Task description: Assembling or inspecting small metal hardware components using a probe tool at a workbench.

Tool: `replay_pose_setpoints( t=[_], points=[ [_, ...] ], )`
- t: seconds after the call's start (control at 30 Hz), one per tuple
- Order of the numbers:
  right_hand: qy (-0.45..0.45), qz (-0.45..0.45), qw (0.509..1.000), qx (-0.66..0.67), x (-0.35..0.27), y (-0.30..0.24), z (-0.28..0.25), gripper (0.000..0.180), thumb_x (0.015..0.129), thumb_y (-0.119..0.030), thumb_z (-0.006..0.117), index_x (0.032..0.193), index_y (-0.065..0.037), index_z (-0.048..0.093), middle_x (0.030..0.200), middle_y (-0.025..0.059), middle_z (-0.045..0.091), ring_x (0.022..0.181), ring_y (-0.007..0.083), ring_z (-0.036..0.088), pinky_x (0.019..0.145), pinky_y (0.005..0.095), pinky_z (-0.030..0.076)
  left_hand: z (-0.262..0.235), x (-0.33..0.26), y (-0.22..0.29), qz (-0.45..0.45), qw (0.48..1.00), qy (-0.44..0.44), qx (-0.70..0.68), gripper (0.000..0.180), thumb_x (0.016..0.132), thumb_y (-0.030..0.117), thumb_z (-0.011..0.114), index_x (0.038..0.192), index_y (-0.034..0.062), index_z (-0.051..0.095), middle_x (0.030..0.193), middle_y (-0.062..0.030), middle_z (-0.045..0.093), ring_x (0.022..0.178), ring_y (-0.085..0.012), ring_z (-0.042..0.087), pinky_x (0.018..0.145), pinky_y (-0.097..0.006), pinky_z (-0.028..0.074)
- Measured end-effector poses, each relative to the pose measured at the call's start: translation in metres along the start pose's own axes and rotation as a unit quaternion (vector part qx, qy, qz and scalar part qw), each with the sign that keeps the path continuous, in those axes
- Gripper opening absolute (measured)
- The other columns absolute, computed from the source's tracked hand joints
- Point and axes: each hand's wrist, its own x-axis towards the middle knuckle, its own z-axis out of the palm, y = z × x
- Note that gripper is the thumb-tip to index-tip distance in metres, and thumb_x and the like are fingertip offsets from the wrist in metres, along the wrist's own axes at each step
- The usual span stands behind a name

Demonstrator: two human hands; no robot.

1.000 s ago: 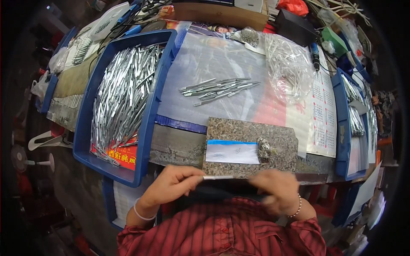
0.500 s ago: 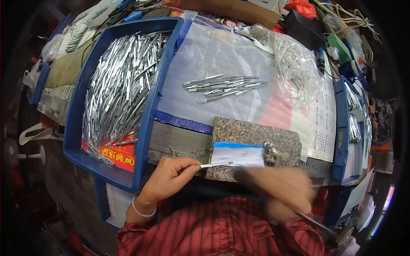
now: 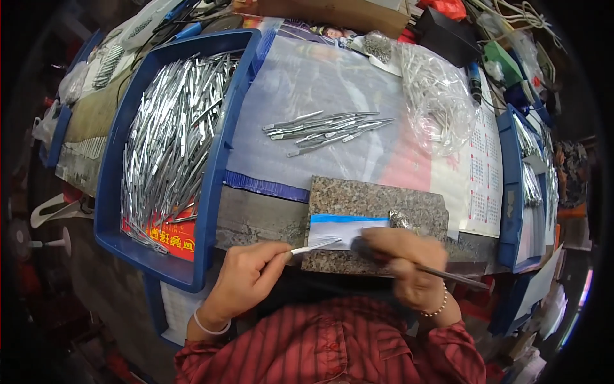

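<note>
My left hand pinches the rear end of a pair of slim silver tweezers. Their tips point right, over the white paper pad with a blue edge on the speckled stone block. My right hand is closed around what looks like a hammer; its metal shaft sticks out to the lower right. The dark, blurred head lies just right of the tweezer tips, and I cannot tell whether it touches them. A small clump of shiny metal bits rests on the block beyond my right hand.
To the left stands a blue tray heaped with silver tweezers. Several more tweezers lie on the plastic-covered mat beyond the block. A clear bag of pale pieces sits at the far right, near another blue tray.
My right hand and the hammer have swung up and left toward the tweezer tips. My left hand has shifted slightly left, still pinching the tweezers. The whole view has moved a little.
</note>
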Motion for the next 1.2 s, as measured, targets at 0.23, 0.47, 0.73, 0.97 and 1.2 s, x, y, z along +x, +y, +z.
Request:
replay_pose_setpoints(
  t=[0.23,0.47,0.73,0.97,1.2],
  points=[
    [0.269,0.049,0.960,0.057,-0.056,-0.013,-0.022,0.068,0.097,-0.053,0.030,0.087,0.006,0.062,0.083,0.0221,0.068,0.074,0.0313,0.068,0.059,0.0346,0.055,0.029,0.015,0.024,0.186,0.980,0.056,0.041,0.022,0.081,-0.002,0.060,0.103,0.0000,0.063,0.075,-0.0102,0.063,0.063,-0.0223,0.062,0.058,-0.030,0.048],
    [0.157,0.035,0.986,0.045,-0.050,-0.011,-0.032,0.041,0.097,-0.029,0.041,0.096,0.005,0.062,0.097,0.0224,0.067,0.082,0.0305,0.068,0.063,0.0318,0.053,0.051,0.038,0.008,0.324,0.920,0.100,0.196,0.030,0.071,0.004,0.066,0.100,0.0023,0.063,0.083,-0.0048,0.054,0.075,-0.0214,0.052,0.067,-0.035,0.037],
    [-0.052,0.048,0.996,-0.053,-0.012,0.003,0.004,0.034,0.096,-0.033,0.047,0.094,-0.001,0.061,0.095,0.0132,0.067,0.077,0.0296,0.067,0.063,0.0330,0.054,0.050,0.034,0.003,0.339,0.901,0.060,0.265,0.027,0.072,0.009,0.061,0.099,0.0042,0.062,0.081,-0.0028,0.051,0.076,-0.0186,0.051,0.069,-0.033,0.035],
    [-0.019,0.010,1.000,-0.005,-0.013,-0.011,-0.005,0.020,0.087,-0.022,0.062,0.091,-0.002,0.059,0.092,0.0149,0.065,0.066,0.0276,0.064,0.051,0.0321,0.049,0.037,0.031,-0.004,0.302,0.926,0.085,0.212,0.024,0.069,0.007,0.070,0.091,0.0055,0.061,0.083,-0.0057,0.054,0.075,-0.0231,0.052,0.070,-0.036,0.035],
    [-0.024,-0.037,0.997,-0.058,0.019,-0.004,0.033,0.020,0.082,-0.021,0.067,0.081,-0.004,0.056,0.075,0.0080,0.059,0.056,0.0251,0.058,0.047,0.0337,0.046,0.033,0.030,-0.003,0.300,0.921,0.081,0.236,0.020,0.072,0.011,0.057,0.091,0.0040,0.058,0.085,-0.0056,0.052,0.079,-0.0213,0.052,0.072,-0.035,0.037]
  ],
)
